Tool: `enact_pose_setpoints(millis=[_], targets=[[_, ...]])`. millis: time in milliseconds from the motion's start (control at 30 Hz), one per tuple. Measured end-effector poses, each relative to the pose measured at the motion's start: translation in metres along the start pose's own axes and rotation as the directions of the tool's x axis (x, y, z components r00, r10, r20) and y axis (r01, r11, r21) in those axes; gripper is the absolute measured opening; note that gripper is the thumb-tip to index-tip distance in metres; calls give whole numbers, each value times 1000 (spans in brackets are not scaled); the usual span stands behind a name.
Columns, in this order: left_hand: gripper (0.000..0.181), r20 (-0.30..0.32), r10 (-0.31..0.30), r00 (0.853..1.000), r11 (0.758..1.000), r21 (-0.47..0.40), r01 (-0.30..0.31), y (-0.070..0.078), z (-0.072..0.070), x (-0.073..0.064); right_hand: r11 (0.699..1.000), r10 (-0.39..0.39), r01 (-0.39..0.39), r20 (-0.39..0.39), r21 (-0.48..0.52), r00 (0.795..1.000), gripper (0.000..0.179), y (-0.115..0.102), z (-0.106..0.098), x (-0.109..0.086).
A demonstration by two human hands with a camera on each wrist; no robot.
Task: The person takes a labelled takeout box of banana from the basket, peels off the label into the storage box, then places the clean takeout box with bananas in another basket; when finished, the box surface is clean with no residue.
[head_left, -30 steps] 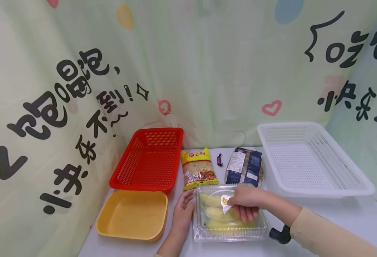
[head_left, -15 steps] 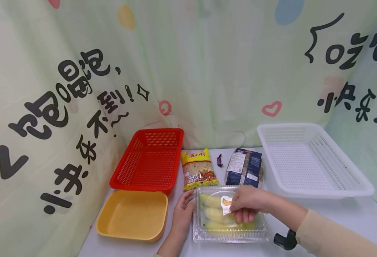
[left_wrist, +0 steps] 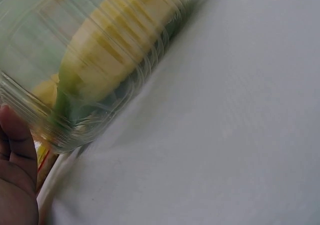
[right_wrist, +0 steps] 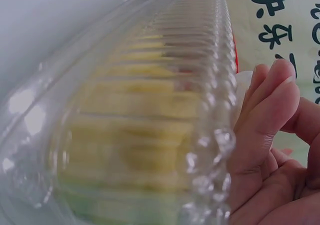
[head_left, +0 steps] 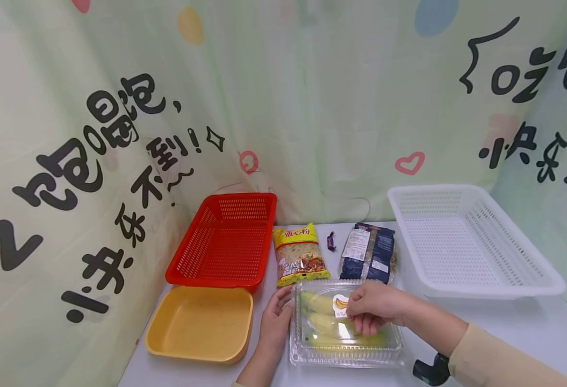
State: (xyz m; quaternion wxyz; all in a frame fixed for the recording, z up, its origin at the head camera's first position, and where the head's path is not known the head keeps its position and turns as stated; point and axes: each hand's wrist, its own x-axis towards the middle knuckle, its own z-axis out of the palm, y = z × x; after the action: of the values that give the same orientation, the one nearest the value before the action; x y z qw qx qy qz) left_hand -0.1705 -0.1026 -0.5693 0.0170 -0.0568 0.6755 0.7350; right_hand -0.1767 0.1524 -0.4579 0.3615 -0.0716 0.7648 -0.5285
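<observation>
A clear plastic clamshell box (head_left: pixel 307 352) with bananas (left_wrist: pixel 112 45) inside stands on the table, its lid down. On the lid lies a white sticker (head_left: pixel 339 305) with a banana picture, its right edge under my right fingertips. My right hand (head_left: pixel 377 306) reaches over the box and pinches that edge between thumb and forefinger, the other fingers curled. In the right wrist view, my fingers (right_wrist: pixel 265 115) are beside the box's ribbed rim. My left hand (head_left: pixel 274 322) rests against the box's left side with loosely bent fingers.
A red basket (head_left: pixel 256 282) and a yellow tub (head_left: pixel 201 322) stand on the left. Behind the box lie a yellow pasta packet (head_left: pixel 300 255), a small purple-wrapped candy (head_left: pixel 331 241) and a dark blue packet (head_left: pixel 367 252). A white basket (head_left: pixel 496 290) stands on the right.
The sticker, tilted and partly covered by my right hand earlier, now lies flatter on the lid with its picture showing. My right hand has shifted slightly to the right. My left hand stays put.
</observation>
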Motion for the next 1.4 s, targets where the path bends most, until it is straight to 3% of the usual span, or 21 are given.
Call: enact_pose_setpoints(millis=[767, 1100, 1200, 1400], targets=[[38, -6, -13, 1000, 999, 39, 14, 2, 1, -1, 989, -2, -4, 40, 147, 999, 18, 1, -4, 2], [39, -12, -7, 1000, 999, 36, 8, 2, 2, -2, 950, -98, 67, 88, 304, 991, 13, -2, -21, 3], [39, -15, -11, 1000, 1000, 26, 11, 2, 2, -2, 951, -112, 76, 105, 299, 988, 14, -3, -22, 1], [40, -13, -12, 1000, 1000, 20, 12, 3, 1, -3, 965, -108, 101, 15, 241, 994, 19, -6, -15, -2]])
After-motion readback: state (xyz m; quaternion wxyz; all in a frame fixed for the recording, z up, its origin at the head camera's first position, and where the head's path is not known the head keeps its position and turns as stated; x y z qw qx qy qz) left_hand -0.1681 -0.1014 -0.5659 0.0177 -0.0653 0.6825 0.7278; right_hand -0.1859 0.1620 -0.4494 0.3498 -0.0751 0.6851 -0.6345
